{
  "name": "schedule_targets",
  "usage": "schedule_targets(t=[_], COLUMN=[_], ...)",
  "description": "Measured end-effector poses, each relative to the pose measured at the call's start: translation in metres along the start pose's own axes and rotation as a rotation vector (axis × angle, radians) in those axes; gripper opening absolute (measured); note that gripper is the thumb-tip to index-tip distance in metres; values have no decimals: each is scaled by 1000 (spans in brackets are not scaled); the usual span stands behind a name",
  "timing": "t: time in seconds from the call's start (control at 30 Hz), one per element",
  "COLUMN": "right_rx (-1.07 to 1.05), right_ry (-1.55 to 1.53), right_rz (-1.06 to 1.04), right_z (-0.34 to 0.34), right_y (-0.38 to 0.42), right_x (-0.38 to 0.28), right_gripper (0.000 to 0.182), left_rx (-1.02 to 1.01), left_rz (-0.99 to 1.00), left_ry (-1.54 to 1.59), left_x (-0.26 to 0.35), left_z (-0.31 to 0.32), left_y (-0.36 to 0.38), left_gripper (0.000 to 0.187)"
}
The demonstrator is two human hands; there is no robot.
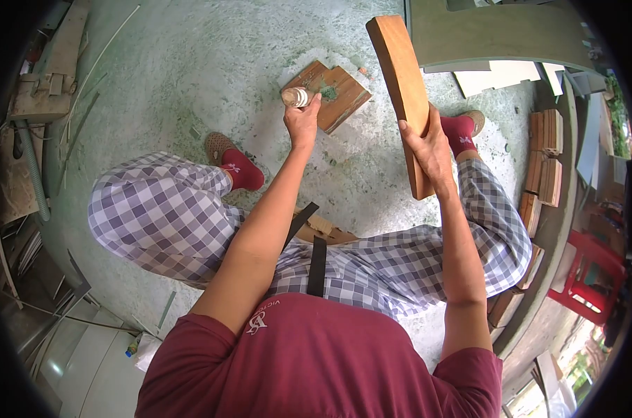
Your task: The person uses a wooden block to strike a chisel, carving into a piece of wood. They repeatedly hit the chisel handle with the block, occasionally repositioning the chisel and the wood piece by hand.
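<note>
My left hand (302, 124) is closed around a small whitish ribbed cylinder (296, 96), whose exact kind I cannot make out. It is over the left edge of flat brown wooden boards (351, 101) on the floor, which have a green patch on them. In my right hand (431, 150) is a long, thick wooden plank (398, 70), gripped near its lower end. The thumb lies across the plank's face and the fingers wrap its right side. The plank slants up and to the left, right of the boards.
Wooden blocks (551, 132) are stacked along the right ledge, with a red plastic stool (591, 279) beyond it. White sheet pieces (500, 76) lie at upper right. Machinery with a grey hose (40, 174) stands at left. My slippered feet (242, 167) flank the boards on the floor.
</note>
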State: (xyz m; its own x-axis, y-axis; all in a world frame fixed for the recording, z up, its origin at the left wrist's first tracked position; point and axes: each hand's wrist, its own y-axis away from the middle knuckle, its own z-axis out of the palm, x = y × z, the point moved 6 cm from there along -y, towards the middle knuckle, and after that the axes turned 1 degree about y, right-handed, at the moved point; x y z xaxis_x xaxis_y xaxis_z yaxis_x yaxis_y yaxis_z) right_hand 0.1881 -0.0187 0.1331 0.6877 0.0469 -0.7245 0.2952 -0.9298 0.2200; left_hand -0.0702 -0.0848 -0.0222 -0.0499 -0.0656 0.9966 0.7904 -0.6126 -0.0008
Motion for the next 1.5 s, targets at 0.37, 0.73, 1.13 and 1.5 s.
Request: schedule_targets(t=[0.37, 0.73, 1.13, 1.5], right_rx=[-21, -39, -190, -111], right_ry=[-16, -7, 301, 118], right_rz=[18, -14, -431, -671], right_z=[1, 8, 53, 44], right_y=[2, 6, 27, 39], right_x=[-2, -11, -49, -78], right_gripper=[80, 81, 81, 84], left_rx=[8, -26, -130, -160], left_rz=[-35, 87, 407, 522], left_ry=[5, -286, -403, -446], left_x=[-4, 17, 23, -39], left_z=[1, 8, 19, 30], left_y=[2, 13, 28, 24], left_gripper=[36, 30, 25, 39])
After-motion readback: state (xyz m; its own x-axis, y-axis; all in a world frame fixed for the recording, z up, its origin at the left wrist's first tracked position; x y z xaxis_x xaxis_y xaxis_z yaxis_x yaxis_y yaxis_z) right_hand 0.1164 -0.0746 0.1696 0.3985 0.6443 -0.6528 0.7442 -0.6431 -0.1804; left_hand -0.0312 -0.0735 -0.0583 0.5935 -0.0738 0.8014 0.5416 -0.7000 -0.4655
